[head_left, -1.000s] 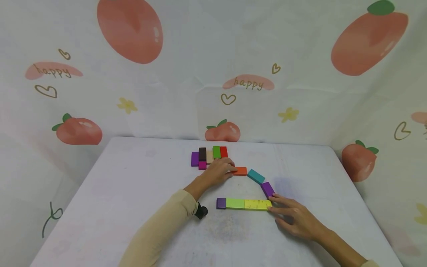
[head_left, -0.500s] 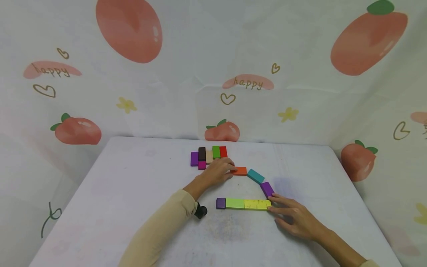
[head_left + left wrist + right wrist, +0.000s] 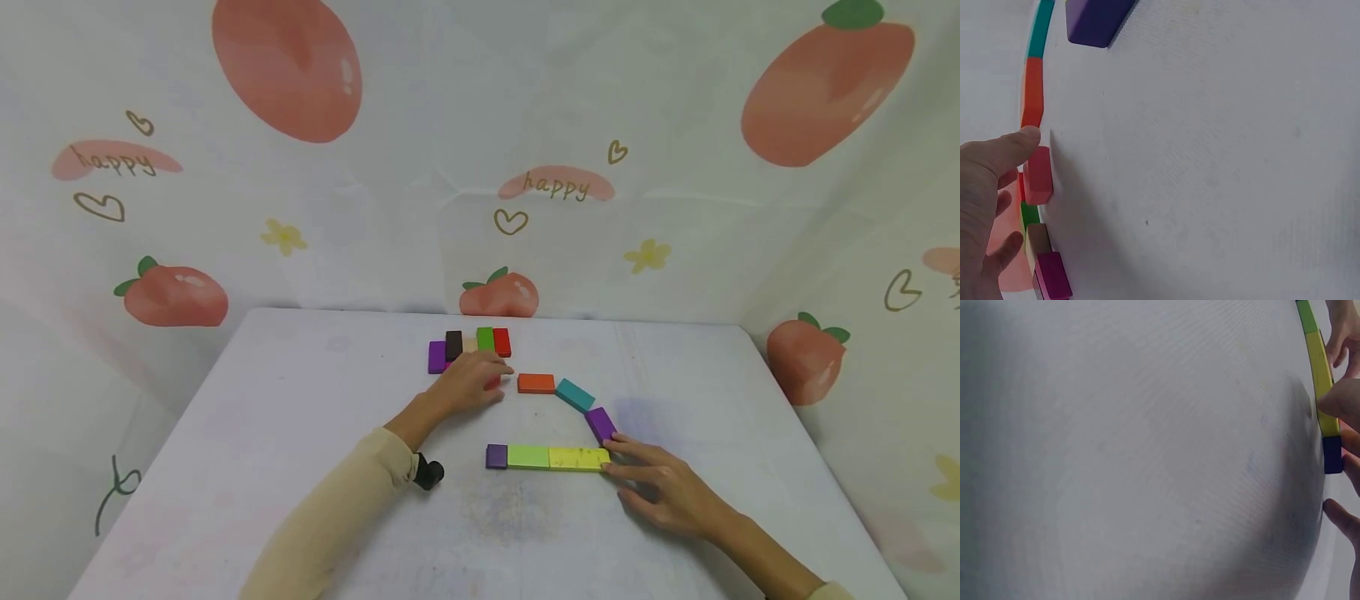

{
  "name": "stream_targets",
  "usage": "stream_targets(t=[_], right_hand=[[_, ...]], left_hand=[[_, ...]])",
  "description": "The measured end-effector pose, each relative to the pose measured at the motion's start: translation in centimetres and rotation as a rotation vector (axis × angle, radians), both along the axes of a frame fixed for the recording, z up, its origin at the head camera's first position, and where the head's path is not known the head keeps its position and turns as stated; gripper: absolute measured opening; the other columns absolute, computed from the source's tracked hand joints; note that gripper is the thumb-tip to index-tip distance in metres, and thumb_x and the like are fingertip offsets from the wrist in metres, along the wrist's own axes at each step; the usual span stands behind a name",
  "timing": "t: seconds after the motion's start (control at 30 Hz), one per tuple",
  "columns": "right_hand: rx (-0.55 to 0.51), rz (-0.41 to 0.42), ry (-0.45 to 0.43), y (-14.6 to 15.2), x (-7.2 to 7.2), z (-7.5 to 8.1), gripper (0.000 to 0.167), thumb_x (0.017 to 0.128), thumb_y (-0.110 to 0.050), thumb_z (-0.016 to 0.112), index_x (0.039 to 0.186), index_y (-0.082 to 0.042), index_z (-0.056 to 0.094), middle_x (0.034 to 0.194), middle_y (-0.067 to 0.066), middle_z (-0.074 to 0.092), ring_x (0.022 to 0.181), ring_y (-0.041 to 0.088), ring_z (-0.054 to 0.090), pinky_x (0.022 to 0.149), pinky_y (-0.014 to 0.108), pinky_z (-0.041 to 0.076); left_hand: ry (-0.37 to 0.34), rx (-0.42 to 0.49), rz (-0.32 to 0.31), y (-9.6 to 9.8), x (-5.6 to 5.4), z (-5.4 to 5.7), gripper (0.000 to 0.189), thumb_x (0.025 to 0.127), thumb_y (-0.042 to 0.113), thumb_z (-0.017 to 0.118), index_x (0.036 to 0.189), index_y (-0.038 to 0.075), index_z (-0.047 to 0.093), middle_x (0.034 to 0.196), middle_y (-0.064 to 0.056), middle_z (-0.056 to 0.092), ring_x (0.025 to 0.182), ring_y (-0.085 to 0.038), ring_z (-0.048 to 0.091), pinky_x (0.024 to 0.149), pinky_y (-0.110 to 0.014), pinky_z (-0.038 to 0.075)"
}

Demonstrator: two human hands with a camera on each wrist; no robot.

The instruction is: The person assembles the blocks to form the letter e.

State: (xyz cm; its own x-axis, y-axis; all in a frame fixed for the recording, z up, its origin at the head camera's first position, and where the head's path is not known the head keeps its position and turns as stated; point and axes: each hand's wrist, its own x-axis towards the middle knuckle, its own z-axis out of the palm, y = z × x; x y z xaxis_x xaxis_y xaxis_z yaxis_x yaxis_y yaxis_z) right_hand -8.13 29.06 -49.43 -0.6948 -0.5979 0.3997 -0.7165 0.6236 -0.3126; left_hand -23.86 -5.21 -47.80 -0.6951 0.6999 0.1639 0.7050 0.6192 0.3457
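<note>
In the head view my left hand (image 3: pixel 467 383) hovers over a coral-red block, its fingers loosely bent. The coral-red block (image 3: pixel 1038 175) lies below the thumb tip in the left wrist view, its near face uncovered. Just right of that hand is an orange block (image 3: pixel 536 383), then a teal block (image 3: pixel 575 395) and a purple block (image 3: pixel 600 425) in a curve. My right hand (image 3: pixel 667 487) has its fingers spread, one fingertip at the purple block and another at the end of a yellow block (image 3: pixel 577 459). A light-green block (image 3: pixel 528 457) and a dark purple block (image 3: pixel 497 456) continue that straight row.
Behind the left hand stands a cluster: a purple block (image 3: pixel 437 357), a black block (image 3: pixel 453 345), a green block (image 3: pixel 486 339), a red block (image 3: pixel 502 342), and a magenta block (image 3: pixel 1054 275). The white table (image 3: pixel 247 467) meets a fruit-printed cloth (image 3: pixel 405 250) at its back edge.
My left hand has drawn back to the left, off the orange block, uncovering all of it. Part of the coral-red block now shows under the hand. The right hand keeps its place.
</note>
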Motion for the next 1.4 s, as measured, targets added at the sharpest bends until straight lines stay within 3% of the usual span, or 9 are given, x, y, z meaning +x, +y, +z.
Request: stream_targets(t=[0.33,0.73,1.03,1.4], right_hand=[[0.022,-0.018,-0.015,0.0,0.0,0.1,0.045,0.071,-0.012,0.084,0.115,-0.020,0.077,0.134,0.004,0.063,0.128,0.026,0.055,0.108,0.008,0.021],[0.022,-0.012,-0.013,0.2,-0.2,0.1,0.044,0.071,-0.011,0.085,0.114,-0.020,0.077,0.134,0.005,0.063,0.127,0.027,0.055,0.108,0.008,0.022],[0.030,-0.028,-0.024,0.3,-0.1,-0.1,0.043,0.072,-0.013,0.085,0.114,-0.021,0.077,0.134,0.003,0.063,0.128,0.025,0.055,0.107,0.009,0.025],[0.021,-0.029,-0.021,0.3,0.1,-0.3,0.045,0.071,-0.013,0.085,0.114,-0.022,0.077,0.135,0.003,0.063,0.129,0.025,0.055,0.107,0.009,0.024]], left_hand=[[0.026,0.016,0.002,-1.5,0.1,-0.2,0.023,0.090,0.015,0.074,0.112,0.010,0.076,0.109,-0.004,0.071,0.112,-0.022,0.061,0.093,-0.039,0.049],[0.064,-0.019,0.007,-3.1,1.0,0.6,0.028,0.087,0.014,0.077,0.115,0.009,0.075,0.112,-0.007,0.073,0.120,-0.028,0.058,0.099,-0.048,0.048],[0.052,-0.035,0.012,-4.4,1.4,0.2,0.030,0.086,0.014,0.077,0.116,0.009,0.075,0.119,-0.008,0.071,0.120,-0.027,0.057,0.098,-0.045,0.049],[0.062,-0.048,0.033,-6.2,2.3,0.4,0.033,0.084,0.016,0.080,0.115,0.010,0.075,0.111,-0.006,0.073,0.119,-0.029,0.057,0.098,-0.048,0.049]])
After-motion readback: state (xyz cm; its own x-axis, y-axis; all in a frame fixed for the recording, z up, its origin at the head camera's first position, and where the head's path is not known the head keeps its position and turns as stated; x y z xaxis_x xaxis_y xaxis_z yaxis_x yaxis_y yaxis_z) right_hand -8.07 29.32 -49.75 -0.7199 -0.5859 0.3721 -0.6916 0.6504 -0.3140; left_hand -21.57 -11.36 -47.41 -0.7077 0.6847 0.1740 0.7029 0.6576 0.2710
